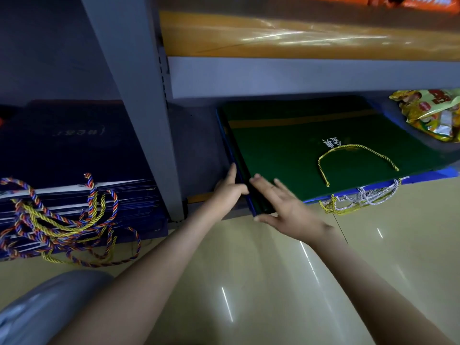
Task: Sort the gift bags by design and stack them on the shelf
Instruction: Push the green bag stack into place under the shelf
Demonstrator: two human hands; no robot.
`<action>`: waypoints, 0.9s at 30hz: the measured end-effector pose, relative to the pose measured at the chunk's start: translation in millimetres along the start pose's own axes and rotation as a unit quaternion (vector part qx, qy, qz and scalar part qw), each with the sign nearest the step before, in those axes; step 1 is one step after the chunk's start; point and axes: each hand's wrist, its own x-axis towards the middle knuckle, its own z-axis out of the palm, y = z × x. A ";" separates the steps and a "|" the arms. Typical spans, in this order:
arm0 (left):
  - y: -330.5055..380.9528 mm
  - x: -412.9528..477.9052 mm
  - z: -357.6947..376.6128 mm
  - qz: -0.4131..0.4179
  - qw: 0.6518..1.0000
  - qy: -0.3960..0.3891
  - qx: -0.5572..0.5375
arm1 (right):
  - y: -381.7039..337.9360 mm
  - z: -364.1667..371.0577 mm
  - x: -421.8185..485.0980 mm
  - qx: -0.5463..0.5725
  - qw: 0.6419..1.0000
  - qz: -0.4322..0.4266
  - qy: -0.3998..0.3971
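Squares up a low stack of gift bags (230,145) on the bottom shelf (196,135), just right of the grey upright (139,108). Presses the left hand (230,189), fingers straight, against the stack's left edge. Lays the right hand (286,205) flat and spread on the near-left corner of the green bag (323,125) on top, thumb along the front edge. Grips nothing with either hand. Shows blue bags (433,175) beneath the green one, with white and yellow cord handles (361,199) spilling over the shelf lip toward the tiled floor (261,270), and one yellow handle (358,145) looped on the green face. Suggests a mixed pile in this bay, green over blue, either not yet sorted to one design or layered on purpose; cannot tell which. Finds a taller pile of navy bags (74,145) in the bay to the left, multicoloured rope handles (62,220) tangled at the front, apparently one design and already stacked. Leaves a crinkled snack packet (430,115) at the right end of the same shelf, near the green bag's far corner. Looks well advanced as a job: no loose bags on the visible floor, only aligning and perhaps parting green from blue left to do. Gives no view of other shelves beyond the glossy orange sheets (286,33) above.
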 end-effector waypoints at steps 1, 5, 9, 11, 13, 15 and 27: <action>4.2 -3.0 3.0 0.006 0.999 0.007 -0.030 | -0.3 -3.3 -0.2 0.038 0.998 0.055 0.020; 11.4 -6.7 17.2 0.005 1.000 0.027 0.005 | 2.1 -13.2 3.0 -0.041 0.980 0.189 -0.038; 13.2 -6.9 20.8 0.007 0.999 0.015 0.041 | 10.3 -7.5 2.5 -0.147 0.966 0.153 -0.149; 13.6 -6.1 19.8 0.010 1.000 0.016 0.023 | 13.6 -2.5 0.4 -0.181 0.970 0.113 -0.119; 12.0 -2.7 17.3 0.002 1.000 0.022 0.010 | 20.7 2.4 -2.5 -0.172 0.972 0.103 -0.127; 10.9 -0.3 16.5 0.001 1.000 0.027 0.001 | 26.9 1.7 -5.2 -0.160 0.973 0.094 -0.136; 18.7 2.6 4.6 0.002 0.997 0.042 0.065 | 11.2 11.8 6.8 -0.183 0.981 0.008 -0.066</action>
